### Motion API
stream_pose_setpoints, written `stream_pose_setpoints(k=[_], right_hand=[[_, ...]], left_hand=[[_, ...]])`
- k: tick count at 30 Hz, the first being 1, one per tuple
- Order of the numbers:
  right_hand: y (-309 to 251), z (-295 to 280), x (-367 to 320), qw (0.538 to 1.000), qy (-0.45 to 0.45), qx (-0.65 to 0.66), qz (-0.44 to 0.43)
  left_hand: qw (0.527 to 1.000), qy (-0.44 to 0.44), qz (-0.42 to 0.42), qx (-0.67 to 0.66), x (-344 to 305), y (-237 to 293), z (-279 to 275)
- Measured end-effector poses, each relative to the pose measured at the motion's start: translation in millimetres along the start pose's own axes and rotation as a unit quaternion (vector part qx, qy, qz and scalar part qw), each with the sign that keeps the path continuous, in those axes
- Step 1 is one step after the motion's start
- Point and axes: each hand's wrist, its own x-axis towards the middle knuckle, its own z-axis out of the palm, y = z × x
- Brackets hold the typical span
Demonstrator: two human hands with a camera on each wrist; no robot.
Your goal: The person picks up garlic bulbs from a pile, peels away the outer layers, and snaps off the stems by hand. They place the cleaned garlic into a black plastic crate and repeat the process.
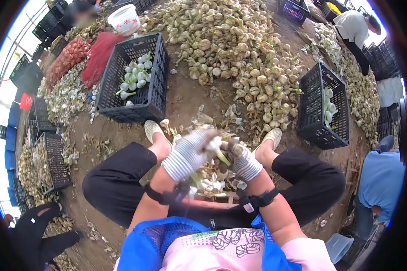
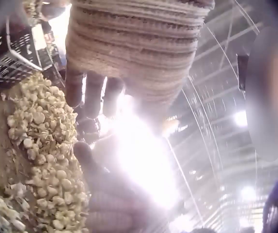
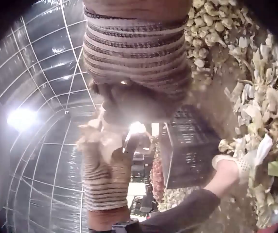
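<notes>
Between both gloved hands, in the head view, is a white garlic bulb (image 1: 215,143) with a green stem (image 1: 223,157). My left hand (image 1: 188,151), in a striped knit glove, holds the bulb from the left; its fingertips are blurred. My right hand (image 1: 245,161) has curled fingers with dirty tips around the stem end. The right wrist view shows the left hand (image 3: 106,167) facing the darkened right hand (image 3: 138,73). Glare hides the bulb in the left wrist view, between the left hand (image 2: 129,53) and right hand (image 2: 112,204). Garlic skins (image 1: 210,183) lie below.
A black crate (image 1: 157,97) with white bulbs stands ahead left, another black crate (image 1: 308,110) ahead right. A large heap of unpeeled garlic (image 1: 226,40) spreads between and behind them. A red net sack (image 1: 99,58) and a white bucket (image 1: 124,20) lie beyond. Another person (image 1: 380,180) sits at right.
</notes>
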Motion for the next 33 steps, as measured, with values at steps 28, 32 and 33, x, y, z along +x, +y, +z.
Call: stream_pose_setpoints(k=[28,32,33], right_hand=[[-44,-93,171,0.994,0.015,-0.087,0.063],[-28,-20,121,0.997,-0.021,0.019,0.076],[-26,-11,110,0.999,0.005,-0.034,0.040]], left_hand=[[0.921,0.269,-0.171,-0.225,36,-122,14],[0.971,0.209,-0.076,-0.087,23,-100,13],[0.971,0.213,-0.067,-0.086,19,-91,15]])
